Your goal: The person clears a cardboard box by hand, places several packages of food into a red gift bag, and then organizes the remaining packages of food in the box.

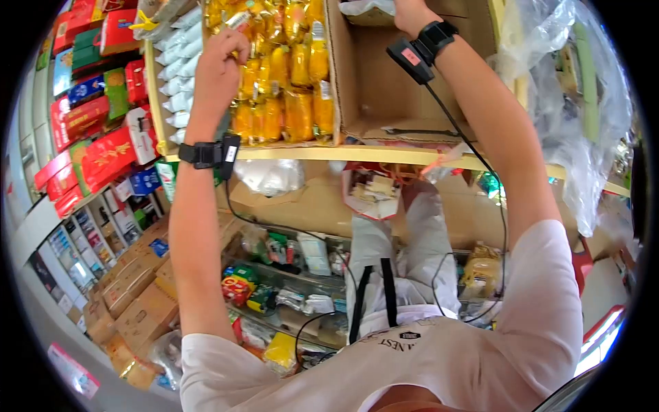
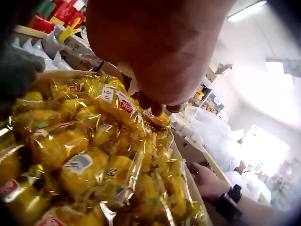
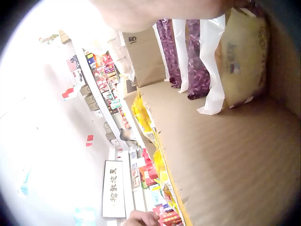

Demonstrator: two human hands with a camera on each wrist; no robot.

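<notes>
My left hand (image 1: 218,72) is over a carton of yellow wrapped snack packets (image 1: 298,113), its fingers curled. In the left wrist view those fingers (image 2: 157,109) pinch the edge of a yellow packet with a red logo (image 2: 123,104). My right hand (image 1: 413,15) reaches into the far end of a brown cardboard box (image 1: 384,89). Just below it in the right wrist view stand purple-and-white packets (image 3: 197,61) and a pale, clear-wrapped packet (image 3: 244,56). Its fingertips are hidden, so I cannot tell whether they grip a packet.
Left of the yellow packets lies a row of white packets (image 1: 180,72). A wooden shelf edge (image 1: 384,154) runs in front of both boxes. Red gift boxes (image 1: 110,154) are stacked at the left; clear plastic (image 1: 535,62) hangs at the right. Cables trail from both wrists. Cartons (image 1: 144,312) stand lower left.
</notes>
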